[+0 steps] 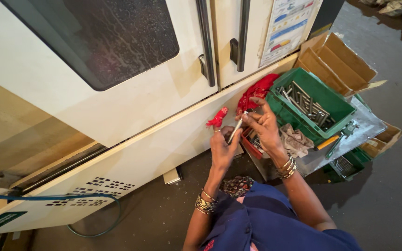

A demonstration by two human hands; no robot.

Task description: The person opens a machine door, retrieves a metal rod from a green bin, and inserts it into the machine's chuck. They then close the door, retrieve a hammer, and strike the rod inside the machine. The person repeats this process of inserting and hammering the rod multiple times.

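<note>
Both hands, left (221, 151) and right (262, 124), fingers closed on 1 metal rod (235, 130).

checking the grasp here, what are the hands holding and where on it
Both hands hold one slim metal rod: right hand pinches its upper end, left hand its lower end.

A thin metal rod (236, 128), silvery and shiny, is held up between both hands. It slants, its upper end near the fingers (252, 117) of the right hand, which pinch it at the top, and its lower end running down past the left thumb toward the palm. A small scrap of red cloth (217, 118) sticks up from the left fingers (219, 132), bunched and crumpled, just to the left of the rod's upper half. Whether cloth and rod touch cannot be told.
</note>
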